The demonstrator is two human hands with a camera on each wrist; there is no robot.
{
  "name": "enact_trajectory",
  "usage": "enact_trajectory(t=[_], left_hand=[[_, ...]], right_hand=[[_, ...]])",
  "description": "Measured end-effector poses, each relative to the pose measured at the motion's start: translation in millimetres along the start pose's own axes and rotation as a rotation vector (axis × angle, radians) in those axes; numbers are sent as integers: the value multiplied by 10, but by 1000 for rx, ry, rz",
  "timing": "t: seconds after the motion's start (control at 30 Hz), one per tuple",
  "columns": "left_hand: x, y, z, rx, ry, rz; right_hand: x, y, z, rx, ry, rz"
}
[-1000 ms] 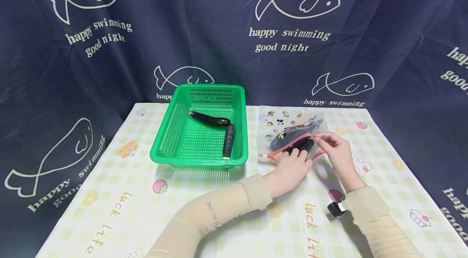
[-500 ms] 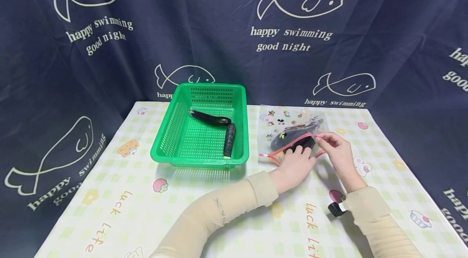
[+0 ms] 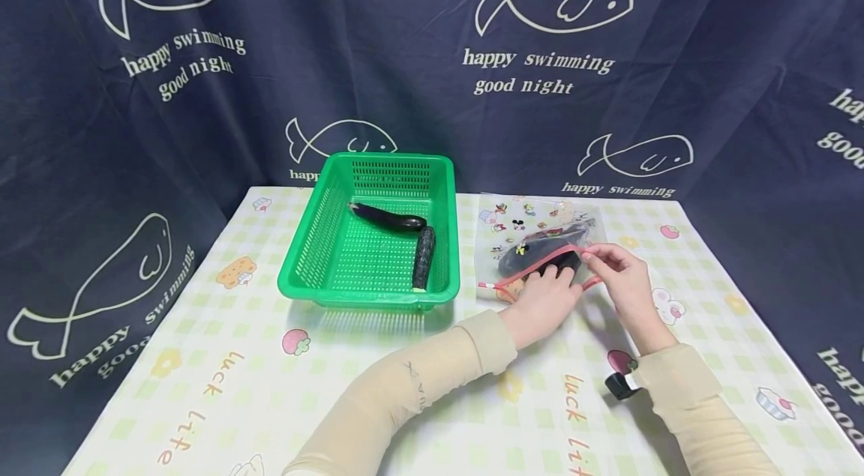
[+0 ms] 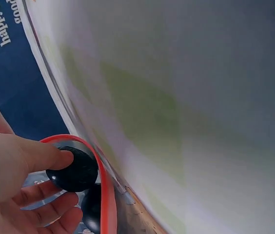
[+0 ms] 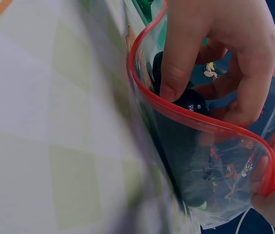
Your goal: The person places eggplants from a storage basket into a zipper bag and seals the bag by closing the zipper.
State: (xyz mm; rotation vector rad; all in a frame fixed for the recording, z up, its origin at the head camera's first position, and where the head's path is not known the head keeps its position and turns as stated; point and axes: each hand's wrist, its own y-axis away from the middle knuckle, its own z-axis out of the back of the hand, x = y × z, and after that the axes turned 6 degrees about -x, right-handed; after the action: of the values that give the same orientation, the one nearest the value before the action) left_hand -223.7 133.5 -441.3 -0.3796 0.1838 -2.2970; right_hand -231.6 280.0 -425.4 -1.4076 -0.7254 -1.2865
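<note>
My left hand (image 3: 548,302) reaches into the mouth of a clear zip bag (image 3: 491,243) with red edging and cartoon prints. Between thumb and fingers it grips the rounded end of a dark, glossy eggplant (image 4: 74,174). Another dark eggplant (image 4: 92,209) lies close beside that one in the bag, seen through the plastic in the head view. My right hand (image 3: 624,285) pinches the right end of the bag's red zip edge (image 5: 201,118), keeping the mouth apart. The left fingertips are partly hidden behind the bag's edge in the head view.
A green plastic basket (image 3: 302,236) stands left of the bag. Inside are a glossy eggplant (image 3: 388,218) and a dark, rough-skinned vegetable (image 3: 423,258) with a pale end. A checked cloth covers the table (image 3: 223,386); a dark curtain (image 3: 378,34) hangs behind it.
My left hand has moved slightly right and deeper into the bag, pushing the eggplant's end further under the red edge. The right hand stays at the bag's edge.
</note>
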Motion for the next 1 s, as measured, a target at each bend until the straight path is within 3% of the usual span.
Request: enact_trajectory(t=[0.3,0.53,1.0], left_hand=[[2,-51,-29,42,26,19],[29,-39,-22,25,21,12],[78,104,187,47,68,-19]], right_hand=[[1,-2,8,14,1,3],[-11,-12,14,11,7,6],[7,-5,15,22,-11,1]])
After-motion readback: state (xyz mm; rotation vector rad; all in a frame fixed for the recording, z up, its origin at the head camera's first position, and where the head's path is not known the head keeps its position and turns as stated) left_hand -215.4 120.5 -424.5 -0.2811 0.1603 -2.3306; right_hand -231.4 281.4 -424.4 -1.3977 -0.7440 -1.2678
